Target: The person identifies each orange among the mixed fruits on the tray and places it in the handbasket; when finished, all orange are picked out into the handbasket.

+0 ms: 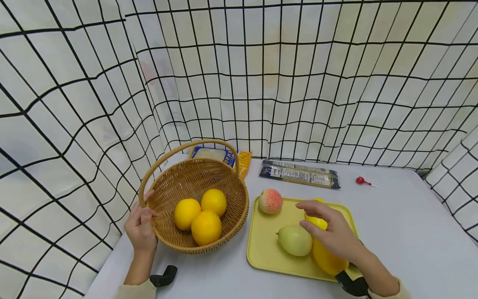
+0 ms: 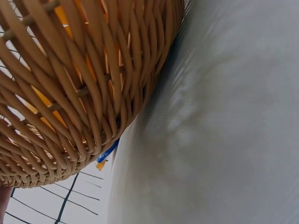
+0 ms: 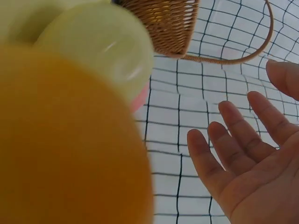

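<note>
My left hand grips the left rim of a wicker basket, near the foot of its handle. The basket tilts toward me with three oranges in it; its woven side fills much of the left wrist view. Over a yellow tray hovers my right hand, holding nothing, its fingers apart in the right wrist view. Beneath and beside that hand lie a pale green fruit, an orange-yellow fruit and a partly hidden yellow fruit. A peach sits at the tray's far left corner.
Behind the basket lie a blue-and-yellow packet and an orange packet. A long clear pack of dry noodles lies behind the tray, with a red lollipop to its right. Black-gridded white walls surround the white table.
</note>
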`<state>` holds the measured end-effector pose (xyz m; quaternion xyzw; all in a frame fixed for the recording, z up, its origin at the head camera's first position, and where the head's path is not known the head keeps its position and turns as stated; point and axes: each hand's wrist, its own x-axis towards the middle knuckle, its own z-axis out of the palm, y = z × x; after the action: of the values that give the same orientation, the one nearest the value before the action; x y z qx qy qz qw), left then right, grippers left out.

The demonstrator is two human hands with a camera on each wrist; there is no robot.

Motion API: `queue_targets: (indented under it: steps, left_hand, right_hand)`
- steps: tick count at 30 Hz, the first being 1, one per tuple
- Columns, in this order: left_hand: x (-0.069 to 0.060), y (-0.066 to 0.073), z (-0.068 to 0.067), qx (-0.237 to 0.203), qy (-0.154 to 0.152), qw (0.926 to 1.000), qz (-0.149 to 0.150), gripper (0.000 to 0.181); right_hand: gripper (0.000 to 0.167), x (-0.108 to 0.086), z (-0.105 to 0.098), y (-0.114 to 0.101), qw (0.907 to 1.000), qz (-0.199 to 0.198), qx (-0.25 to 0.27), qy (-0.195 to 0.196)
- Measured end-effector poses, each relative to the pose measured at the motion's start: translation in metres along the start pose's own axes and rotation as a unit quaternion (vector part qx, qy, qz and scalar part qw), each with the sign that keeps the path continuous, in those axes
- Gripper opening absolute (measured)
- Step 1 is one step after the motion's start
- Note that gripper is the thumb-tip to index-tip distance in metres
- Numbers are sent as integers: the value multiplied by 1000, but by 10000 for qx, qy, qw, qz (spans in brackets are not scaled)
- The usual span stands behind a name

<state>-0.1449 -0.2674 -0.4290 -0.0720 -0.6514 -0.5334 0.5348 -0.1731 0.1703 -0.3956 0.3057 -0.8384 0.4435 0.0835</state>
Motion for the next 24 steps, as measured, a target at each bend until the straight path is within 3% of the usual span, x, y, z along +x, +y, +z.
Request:
queue_targets:
  steps: [13,24]
  left_hand:
    - [-2,2,-2,75,-47,9998,-187,43]
    - [0,2,-1,175,-103,9998,-37,40]
  right_hand:
    - [38,-31,-20,21,9987,407,-230,196]
    - [38,-48,-35,42,9962,759,-278,-336]
